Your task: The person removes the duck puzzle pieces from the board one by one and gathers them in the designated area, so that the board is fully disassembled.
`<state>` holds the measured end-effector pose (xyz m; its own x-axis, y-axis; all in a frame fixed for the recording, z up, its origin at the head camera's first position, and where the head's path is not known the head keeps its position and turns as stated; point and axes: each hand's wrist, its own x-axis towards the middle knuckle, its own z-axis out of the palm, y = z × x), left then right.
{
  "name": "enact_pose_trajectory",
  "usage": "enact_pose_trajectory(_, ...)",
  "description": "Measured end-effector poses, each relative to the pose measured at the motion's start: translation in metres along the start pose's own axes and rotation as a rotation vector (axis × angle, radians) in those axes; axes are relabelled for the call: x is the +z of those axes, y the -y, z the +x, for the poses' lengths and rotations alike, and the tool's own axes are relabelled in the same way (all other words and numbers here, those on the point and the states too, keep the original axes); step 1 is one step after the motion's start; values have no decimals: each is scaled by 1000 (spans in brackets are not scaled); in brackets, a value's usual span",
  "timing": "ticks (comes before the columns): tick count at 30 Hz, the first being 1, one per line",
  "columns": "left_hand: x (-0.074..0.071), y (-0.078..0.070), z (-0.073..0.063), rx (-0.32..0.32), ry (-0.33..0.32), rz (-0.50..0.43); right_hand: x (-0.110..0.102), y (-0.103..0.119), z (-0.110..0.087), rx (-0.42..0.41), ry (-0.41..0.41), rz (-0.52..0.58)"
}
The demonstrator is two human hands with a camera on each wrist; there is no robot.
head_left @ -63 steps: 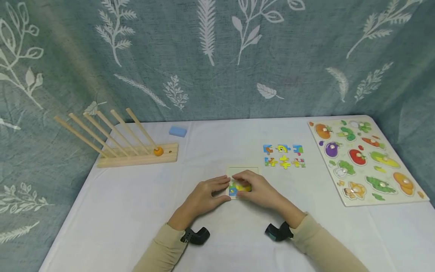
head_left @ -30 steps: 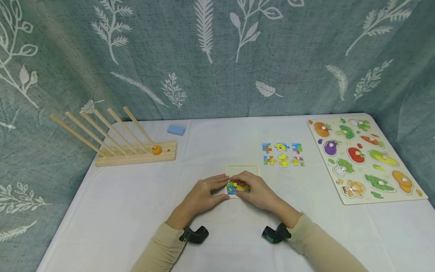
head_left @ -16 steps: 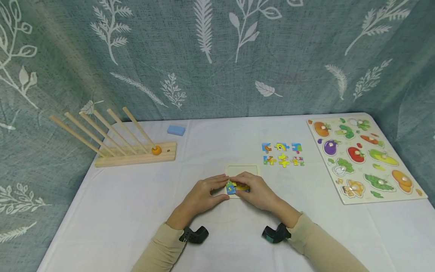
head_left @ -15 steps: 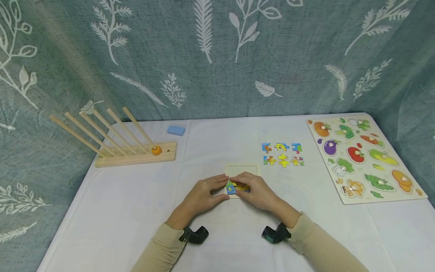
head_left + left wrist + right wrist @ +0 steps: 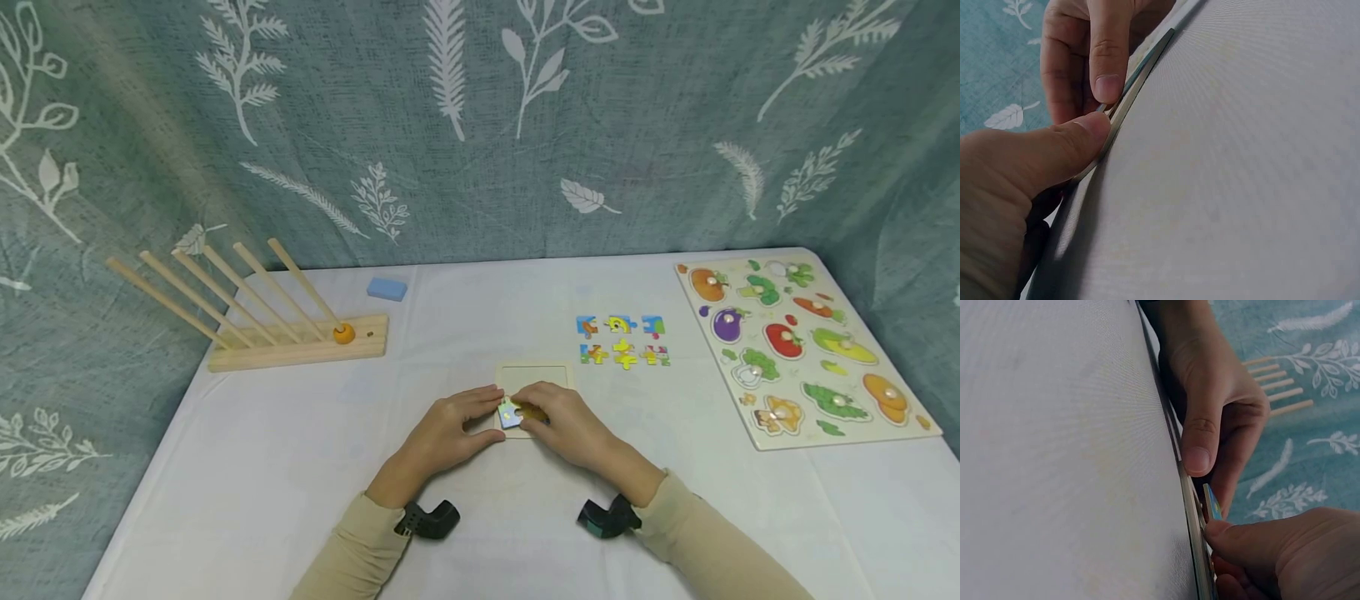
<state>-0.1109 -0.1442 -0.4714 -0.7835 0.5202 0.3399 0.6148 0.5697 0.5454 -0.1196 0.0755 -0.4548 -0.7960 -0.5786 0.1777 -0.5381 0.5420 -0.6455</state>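
A small pale wooden puzzle tray (image 5: 535, 375) lies between my hands. My left hand (image 5: 450, 432) rests at its left edge, thumb near the lower corner and fingertips further up, fingers fairly straight. With thumb and fingers my right hand (image 5: 567, 422) pinches a blue and green puzzle piece (image 5: 509, 415) over the tray's lower left part. The right wrist view shows the piece (image 5: 1212, 501) tilted, one edge raised above the tray. Something yellow shows under the right fingers, mostly hidden by them.
Several loose puzzle pieces (image 5: 624, 354) lie in two rows to the upper right. A vegetable knob puzzle board (image 5: 817, 400) stretches along the right. At the left stands a wooden base with slanting pegs (image 5: 300, 354) and an orange bead (image 5: 344, 333). A blue block (image 5: 387, 289) lies behind.
The puzzle piece under my right fingers has turned slightly and tilts up more, its face now paler with glare. Both hands have stayed almost in place.
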Motion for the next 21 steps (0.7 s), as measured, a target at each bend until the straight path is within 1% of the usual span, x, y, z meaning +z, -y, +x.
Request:
enact_pose_trajectory(6, 0, 0, 0, -8, -3, 0, -2, 3, 1, 5, -7, -16)
enact_pose_trajectory(11, 1, 1, -1, -3, -5, -4, -11, 2, 1, 17, -23, -13)
enact_pose_trajectory(15, 1, 1, -1, -5, -4, -9, -24, -7, -3, 56, -55, -12)
enact_pose_trajectory(21, 0, -1, -1, -16, -2, -5, -45, -30, -21, 107, -135, -53)
